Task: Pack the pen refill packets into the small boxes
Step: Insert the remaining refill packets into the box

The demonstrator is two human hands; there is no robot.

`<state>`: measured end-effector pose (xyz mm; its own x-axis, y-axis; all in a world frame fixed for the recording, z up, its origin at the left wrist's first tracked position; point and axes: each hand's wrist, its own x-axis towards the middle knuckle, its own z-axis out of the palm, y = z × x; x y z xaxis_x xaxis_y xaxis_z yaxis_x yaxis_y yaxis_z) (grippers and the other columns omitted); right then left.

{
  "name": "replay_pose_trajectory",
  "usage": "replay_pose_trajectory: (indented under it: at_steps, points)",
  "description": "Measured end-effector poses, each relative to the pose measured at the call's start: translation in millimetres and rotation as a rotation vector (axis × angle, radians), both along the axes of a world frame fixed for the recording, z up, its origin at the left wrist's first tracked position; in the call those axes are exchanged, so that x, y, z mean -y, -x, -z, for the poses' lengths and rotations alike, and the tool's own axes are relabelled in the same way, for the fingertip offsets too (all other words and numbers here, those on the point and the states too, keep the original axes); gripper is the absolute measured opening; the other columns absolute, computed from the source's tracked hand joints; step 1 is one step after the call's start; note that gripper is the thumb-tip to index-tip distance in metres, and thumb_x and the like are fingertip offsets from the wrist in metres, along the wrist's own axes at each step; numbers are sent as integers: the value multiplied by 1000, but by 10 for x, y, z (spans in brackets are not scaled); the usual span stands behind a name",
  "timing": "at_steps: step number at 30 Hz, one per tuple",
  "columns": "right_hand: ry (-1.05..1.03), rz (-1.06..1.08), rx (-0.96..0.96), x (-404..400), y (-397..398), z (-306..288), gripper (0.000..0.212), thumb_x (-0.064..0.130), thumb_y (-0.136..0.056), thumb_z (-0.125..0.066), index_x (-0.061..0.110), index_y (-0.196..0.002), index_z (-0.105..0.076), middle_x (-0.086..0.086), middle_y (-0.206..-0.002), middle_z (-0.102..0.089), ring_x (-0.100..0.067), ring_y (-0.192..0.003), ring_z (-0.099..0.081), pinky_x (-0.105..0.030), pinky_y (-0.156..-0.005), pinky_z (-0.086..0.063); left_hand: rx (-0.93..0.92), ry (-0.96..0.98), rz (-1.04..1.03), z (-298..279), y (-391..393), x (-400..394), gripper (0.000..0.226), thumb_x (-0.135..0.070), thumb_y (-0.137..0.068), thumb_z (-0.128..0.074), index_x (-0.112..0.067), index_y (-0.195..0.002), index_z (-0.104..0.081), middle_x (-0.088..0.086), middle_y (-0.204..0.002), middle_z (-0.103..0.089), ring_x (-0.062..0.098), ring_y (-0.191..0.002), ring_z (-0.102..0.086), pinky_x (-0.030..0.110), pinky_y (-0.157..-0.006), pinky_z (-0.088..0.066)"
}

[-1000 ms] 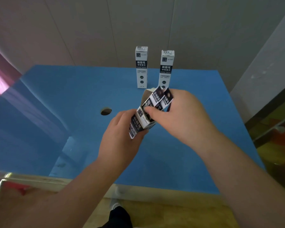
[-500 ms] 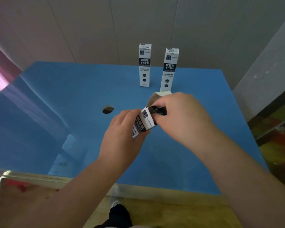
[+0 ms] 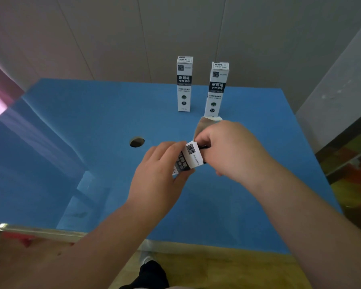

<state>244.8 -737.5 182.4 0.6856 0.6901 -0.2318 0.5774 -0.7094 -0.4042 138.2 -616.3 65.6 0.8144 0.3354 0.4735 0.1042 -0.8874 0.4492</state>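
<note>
Above the blue table (image 3: 92, 126) I hold a small white-and-black box (image 3: 191, 158) on a slant. My left hand (image 3: 161, 178) grips its lower part from the left. My right hand (image 3: 231, 149) curls over the box's open top end, fingertips pinching a dark refill packet (image 3: 203, 146) that is almost wholly inside the mouth. The box's open flap (image 3: 206, 124) sticks up behind my right hand. Two more boxes of the same kind stand upright at the table's back: one on the left (image 3: 184, 83), one on the right (image 3: 216, 88).
A round hole (image 3: 137, 142) is cut in the tabletop left of my hands. A wall rises right behind the table. The table's near edge runs just above the floor, and a grey panel stands at the right.
The refill packet has slid deeper into the box; its long dark end, visible a second ago, is now nearly hidden. My right hand has closed in on the box mouth.
</note>
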Motion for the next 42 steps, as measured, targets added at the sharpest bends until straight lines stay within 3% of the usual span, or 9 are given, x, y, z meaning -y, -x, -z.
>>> replay_pose_trajectory:
  at_steps: [4, 7, 12, 22, 25, 29, 34, 38, 42]
  points:
    - [-33, -21, -77, 37, -51, 116, 29, 17, -95, -54, 35, -78, -69, 2, -83, -74, -13, -54, -71, -30, -59, -54, -13, 37, 20, 43, -23, -57, 54, -27, -79, -86, -24, -127, -63, -12, -117, -62, 16, -101, -59, 26, -82, -45]
    - [-264, 42, -117, 139, -113, 190, 14, 29, -94, -62, 39, -96, -72, 14, -88, -74, -5, -45, -65, -29, -57, -48, 14, 110, 13, 45, -75, -123, 54, -28, -79, -86, -29, -126, -60, -19, -115, -59, 10, -102, -56, 23, -82, -42]
    - [-408, 151, -29, 83, -149, 275, 8, 32, -87, -74, 41, -86, -74, 26, -82, -72, 17, -50, -55, -7, -48, -38, -22, 116, 34, 41, -195, -237, 53, -29, -81, -85, -29, -127, -60, -16, -115, -61, 12, -104, -57, 24, -81, -44]
    - [-239, 114, -45, -77, -330, 230, 27, 28, -93, -57, 50, -94, -72, 13, -73, -71, -8, -35, -57, -30, -50, -56, 27, 118, 145, -8, -420, -361, 54, -28, -82, -82, -27, -130, -59, -16, -119, -61, 11, -105, -58, 24, -85, -46]
    - [-218, 125, 50, -97, -358, 269, 21, 32, -90, -62, 50, -94, -72, 13, -71, -70, 5, -48, -58, -29, -50, -52, 13, 162, 165, -9, -470, -378, 55, -28, -82, -83, -31, -130, -57, -19, -119, -60, 9, -107, -57, 22, -86, -46]
    - [-674, 270, 146, -15, -398, 316, 19, 48, -80, -74, 47, -99, -71, 34, -89, -69, 0, -55, -61, -18, -55, -44, -1, 325, 152, -1, -505, -409, 64, -36, -84, -76, -46, -137, -42, -25, -124, -59, 2, -111, -59, 32, -87, -55]
    - [-962, 336, 89, 92, -436, 546, 31, 56, -76, -75, 43, -100, -60, 16, -99, -66, -12, -62, -58, -16, -59, -45, 7, 373, 233, 17, -516, -434, 77, -29, -90, -74, -59, -143, -27, -25, -134, -55, 2, -120, -59, 41, -86, -59]
    - [-1000, 178, -190, 86, -443, 785, 30, 44, -78, -75, 48, -106, -64, 18, -125, -64, -11, -109, -66, -42, -80, -59, 26, 349, 312, 68, -547, -409, 70, -31, -95, -68, -45, -151, -29, -16, -140, -53, 3, -121, -57, 37, -87, -60]
    - [-1028, 102, -105, 90, -458, 845, 29, 39, -84, -73, 46, -111, -70, 25, -131, -61, -10, -123, -60, -25, -86, -56, 72, 308, 367, 89, -590, -364, 57, -32, -96, -58, -34, -149, -36, -12, -138, -49, -5, -121, -53, 31, -89, -58]
